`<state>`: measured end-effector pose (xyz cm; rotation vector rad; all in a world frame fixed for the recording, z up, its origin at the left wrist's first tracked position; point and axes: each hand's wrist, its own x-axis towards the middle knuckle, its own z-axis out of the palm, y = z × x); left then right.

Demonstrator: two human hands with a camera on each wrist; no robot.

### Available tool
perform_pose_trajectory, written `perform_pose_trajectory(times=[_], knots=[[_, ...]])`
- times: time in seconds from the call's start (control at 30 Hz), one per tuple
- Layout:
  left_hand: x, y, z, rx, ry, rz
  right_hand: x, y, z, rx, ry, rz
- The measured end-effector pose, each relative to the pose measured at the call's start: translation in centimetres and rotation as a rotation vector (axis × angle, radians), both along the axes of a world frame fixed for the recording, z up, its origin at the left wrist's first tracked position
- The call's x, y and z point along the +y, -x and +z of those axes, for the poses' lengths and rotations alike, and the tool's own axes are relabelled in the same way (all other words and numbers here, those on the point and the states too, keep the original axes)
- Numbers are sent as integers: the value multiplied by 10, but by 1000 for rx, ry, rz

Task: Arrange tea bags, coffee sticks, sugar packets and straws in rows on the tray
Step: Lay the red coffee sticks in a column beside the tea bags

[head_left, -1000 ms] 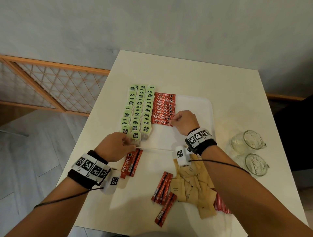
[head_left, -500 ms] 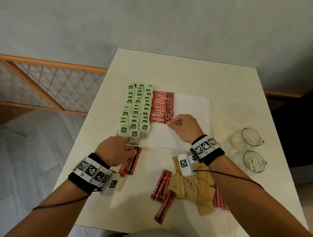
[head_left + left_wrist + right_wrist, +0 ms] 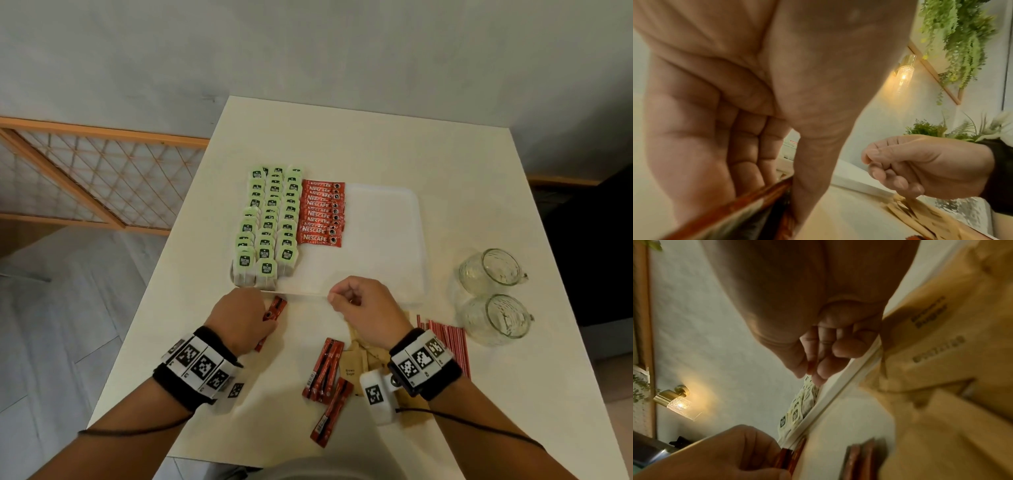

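While tea bags (image 3: 269, 222) and coffee sticks (image 3: 321, 213) are ranged in rows on the tray (image 3: 383, 219), loose sticks (image 3: 274, 310) are gripped on the bench (image 3: 376, 144) by the left hand (image 3: 241, 317); right hand (image 3: 368, 308) is clenched, empty.

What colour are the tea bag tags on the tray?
Light green with a dark label, clearest in the head view: tea bag tags.

One white tray (image 3: 387, 219). Tea bags (image 3: 270, 222): three columns on the tray, overlapping, exact count not determinable. Nescafe coffee sticks (image 3: 322, 212): about ten in one overlapped column; further loose sticks (image 3: 327, 370) on the table. Brown sugar packets (image 3: 352, 363): one pile, uncounted. Red-striped straws (image 3: 448, 339): one bundle. Glass mugs (image 3: 493, 270): two.
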<state>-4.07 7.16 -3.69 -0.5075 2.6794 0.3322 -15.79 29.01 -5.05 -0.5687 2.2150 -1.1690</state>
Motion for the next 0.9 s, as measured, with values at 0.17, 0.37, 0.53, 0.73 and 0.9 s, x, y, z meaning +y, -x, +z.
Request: perform_pose_trajectory(times=[0.17, 0.37, 0.53, 0.73, 0.9], knots=[[10, 0, 0, 14, -33, 8, 3, -12, -2, -46, 70, -9], [8, 5, 4, 36, -157, -17, 1, -16, 4, -85, 100, -24], [17, 15, 20, 193, -467, -11, 1, -17, 10, -117, 122, -8], [35, 26, 32, 318, -711, 7, -2, -22, 18, -136, 163, 34], [44, 31, 33, 388, -801, 53, 2, -21, 23, -157, 204, 67]])
